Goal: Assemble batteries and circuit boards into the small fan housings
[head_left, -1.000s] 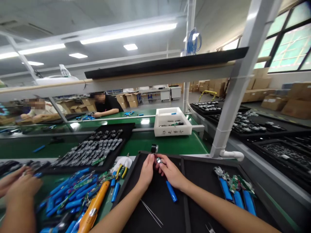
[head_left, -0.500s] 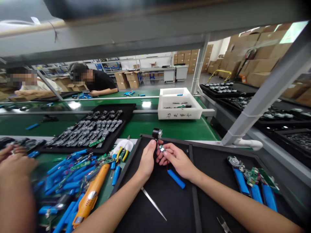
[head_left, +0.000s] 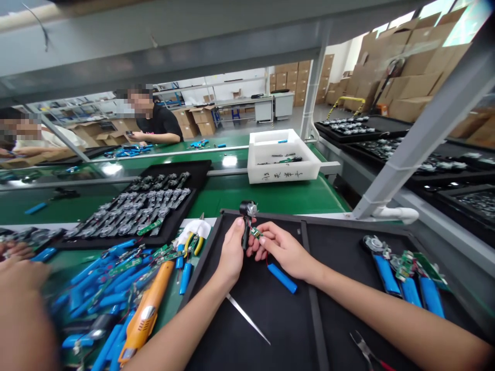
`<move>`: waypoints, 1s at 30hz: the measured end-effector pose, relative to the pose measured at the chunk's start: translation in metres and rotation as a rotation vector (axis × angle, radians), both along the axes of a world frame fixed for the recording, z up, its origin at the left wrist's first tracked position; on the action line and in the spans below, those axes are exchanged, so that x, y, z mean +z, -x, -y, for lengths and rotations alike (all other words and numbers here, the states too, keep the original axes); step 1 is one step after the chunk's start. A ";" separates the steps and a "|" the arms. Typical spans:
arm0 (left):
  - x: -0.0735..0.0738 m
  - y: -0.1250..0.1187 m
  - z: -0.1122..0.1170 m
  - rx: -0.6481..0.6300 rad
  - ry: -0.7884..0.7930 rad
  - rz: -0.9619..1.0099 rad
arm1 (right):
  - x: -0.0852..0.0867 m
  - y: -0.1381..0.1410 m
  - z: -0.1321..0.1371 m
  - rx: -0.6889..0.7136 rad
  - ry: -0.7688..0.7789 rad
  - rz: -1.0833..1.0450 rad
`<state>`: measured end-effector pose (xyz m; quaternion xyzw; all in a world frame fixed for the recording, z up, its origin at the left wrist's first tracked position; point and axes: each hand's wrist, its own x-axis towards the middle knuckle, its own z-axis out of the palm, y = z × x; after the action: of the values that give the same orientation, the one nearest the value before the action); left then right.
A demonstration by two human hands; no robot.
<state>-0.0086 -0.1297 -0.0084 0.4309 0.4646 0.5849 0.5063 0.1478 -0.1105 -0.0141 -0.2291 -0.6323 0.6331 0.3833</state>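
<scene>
Bench notes, left to right: a co-worker's blurred hand (head_left: 17,288) beside loose blue cells (head_left: 102,288), an orange electric screwdriver (head_left: 145,312) and yellow-handled pliers (head_left: 193,246). On our black mat tray (head_left: 201,263), our left hand (head_left: 232,263) has its fingers (head_left: 236,232) clamped on an upright black handled part (head_left: 245,232) with a round metal head. Our right hand (head_left: 286,252) pinches a small green circuit board (head_left: 255,233) just beside it, a red wire (head_left: 266,262) dropping toward a blue cell (head_left: 282,278). Tweezers (head_left: 247,325) lie below; wired cells (head_left: 404,283) sit far right.
</scene>
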 end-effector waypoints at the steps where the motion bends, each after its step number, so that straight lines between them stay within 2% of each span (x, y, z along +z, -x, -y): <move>1: 0.001 -0.001 0.000 -0.001 -0.005 -0.009 | 0.000 0.000 0.000 -0.006 -0.004 0.000; 13: 0.004 -0.003 0.003 -0.003 -0.062 -0.014 | 0.000 -0.001 0.001 0.013 -0.053 -0.004; 24: 0.004 -0.001 0.005 -0.007 -0.039 -0.011 | 0.001 -0.002 0.002 0.008 -0.097 0.038; 30: 0.006 0.001 0.005 -0.062 -0.023 0.015 | 0.001 -0.002 0.003 0.014 -0.099 0.045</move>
<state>-0.0097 -0.1343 -0.0021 0.4464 0.4404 0.5774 0.5228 0.1498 -0.1130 -0.0129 -0.2195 -0.6731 0.5983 0.3753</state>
